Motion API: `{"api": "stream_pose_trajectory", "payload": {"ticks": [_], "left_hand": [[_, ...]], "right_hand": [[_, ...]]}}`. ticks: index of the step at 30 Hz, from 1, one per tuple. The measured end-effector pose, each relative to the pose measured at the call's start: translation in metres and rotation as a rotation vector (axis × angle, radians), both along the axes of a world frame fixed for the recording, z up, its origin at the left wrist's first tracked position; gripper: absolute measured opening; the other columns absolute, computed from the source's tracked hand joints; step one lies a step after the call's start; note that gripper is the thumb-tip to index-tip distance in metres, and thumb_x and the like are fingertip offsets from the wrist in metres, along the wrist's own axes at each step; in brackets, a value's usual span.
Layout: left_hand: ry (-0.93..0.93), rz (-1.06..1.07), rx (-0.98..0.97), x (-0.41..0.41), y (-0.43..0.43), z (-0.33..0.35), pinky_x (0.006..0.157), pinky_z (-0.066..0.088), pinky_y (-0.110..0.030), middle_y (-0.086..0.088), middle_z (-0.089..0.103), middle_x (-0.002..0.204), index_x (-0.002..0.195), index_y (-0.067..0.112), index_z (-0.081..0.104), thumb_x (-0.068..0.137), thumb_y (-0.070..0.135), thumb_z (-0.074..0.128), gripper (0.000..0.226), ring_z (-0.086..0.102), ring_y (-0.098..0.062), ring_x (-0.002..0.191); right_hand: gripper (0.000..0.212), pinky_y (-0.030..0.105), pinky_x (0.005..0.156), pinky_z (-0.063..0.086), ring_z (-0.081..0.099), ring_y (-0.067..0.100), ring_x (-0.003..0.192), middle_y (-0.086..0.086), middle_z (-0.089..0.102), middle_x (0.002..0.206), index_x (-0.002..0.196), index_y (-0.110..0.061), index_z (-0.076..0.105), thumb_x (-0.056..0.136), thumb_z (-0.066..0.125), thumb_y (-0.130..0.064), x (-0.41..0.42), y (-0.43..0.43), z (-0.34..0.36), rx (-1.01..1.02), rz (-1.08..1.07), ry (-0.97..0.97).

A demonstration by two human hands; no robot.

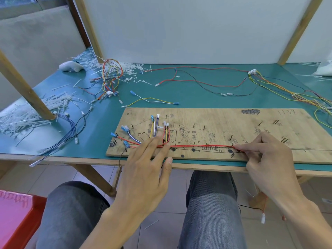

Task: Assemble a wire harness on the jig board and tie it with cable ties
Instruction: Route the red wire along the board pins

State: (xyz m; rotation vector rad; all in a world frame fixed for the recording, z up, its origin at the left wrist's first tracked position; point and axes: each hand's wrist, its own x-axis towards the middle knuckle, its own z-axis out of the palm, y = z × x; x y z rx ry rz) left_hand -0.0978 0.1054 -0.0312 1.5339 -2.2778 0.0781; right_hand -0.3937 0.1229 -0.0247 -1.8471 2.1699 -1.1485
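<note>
The jig board lies flat on the green table, directly in front of the person, its long side running from 9 o'clock to 3 o'clock. The red wires follow that same 9-to-3 axis along the board's near edge, drawn almost straight between the two hands.

The left hand is at the 9 o'clock end of the run; its fingers are straight and slightly spread, the tips pressing flat on the bundle where branches fan out toward the blue terminals at 10 o'clock; it grips nothing. The right hand is at the 3 o'clock end; thumb and forefinger pinch the red wires, and the other fingers curl loosely behind.

More nails stand across the board, some past the pinch toward 3 o'clock; the routing probably has further to go that way. If so, the right hand is the nearer one to lead the wires on along their own axis, while the left anchors the 9 o'clock end so the laid part does not lift off.

The cable ties lie heaped at 9 o'clock of the board, well apart from it and nearer the left hand; I see no tie on the bundle, so tying looks not yet begun. A loose harness rests at 11 o'clock.
</note>
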Motion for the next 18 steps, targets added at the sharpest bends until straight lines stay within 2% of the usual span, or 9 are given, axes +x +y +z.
{"api": "stream_pose_trajectory", "payload": {"ticks": [6, 9, 14, 18], "left_hand": [[-0.005, 0.043, -0.107, -0.0061, 0.0001, -0.0039, 0.124, 0.019, -0.039, 0.008, 0.06, 0.146, 0.142, 0.021, 0.063, 0.108, 0.039, 0.043, 0.044, 0.034, -0.019, 0.15], [-0.062, 0.046, -0.141, -0.0054, -0.0028, -0.0037, 0.125, 0.022, -0.042, 0.006, 0.062, 0.145, 0.139, 0.02, 0.066, 0.107, 0.036, 0.044, 0.042, 0.036, -0.02, 0.149], [-0.205, 0.048, -0.091, -0.0068, -0.0024, -0.0015, 0.126, 0.024, -0.049, 0.0, 0.058, 0.15, 0.144, 0.017, 0.061, 0.109, 0.037, 0.037, 0.047, 0.036, -0.023, 0.151], [-0.104, 0.091, -0.017, -0.0063, 0.0009, -0.0016, 0.123, 0.024, -0.048, 0.009, 0.054, 0.151, 0.15, 0.026, 0.053, 0.109, 0.043, 0.033, 0.049, 0.032, -0.023, 0.15]], "right_hand": [[0.04, 0.021, 0.065, 0.038, 0.055, 0.006, 0.081, -0.009, 0.054, 0.081, 0.099, -0.02, 0.085, 0.086, 0.067, 0.013, -0.0004, 0.0015, 0.0019, -0.004, 0.015, 0.031], [0.036, 0.029, 0.066, 0.041, 0.053, 0.013, 0.079, -0.008, 0.055, 0.083, 0.099, -0.019, 0.085, 0.086, 0.068, 0.01, -0.0013, 0.0022, 0.001, -0.008, 0.026, 0.07], [0.027, 0.033, 0.078, 0.042, 0.052, 0.019, 0.092, -0.008, 0.059, 0.091, 0.101, -0.018, 0.085, 0.089, 0.07, 0.002, -0.0019, 0.0041, -0.0022, -0.017, 0.036, 0.171], [0.022, 0.028, 0.085, 0.038, 0.051, 0.016, 0.1, -0.008, 0.06, 0.098, 0.103, -0.019, 0.084, 0.092, 0.069, -0.006, -0.0032, 0.0048, -0.0044, -0.005, 0.04, 0.176]]}}
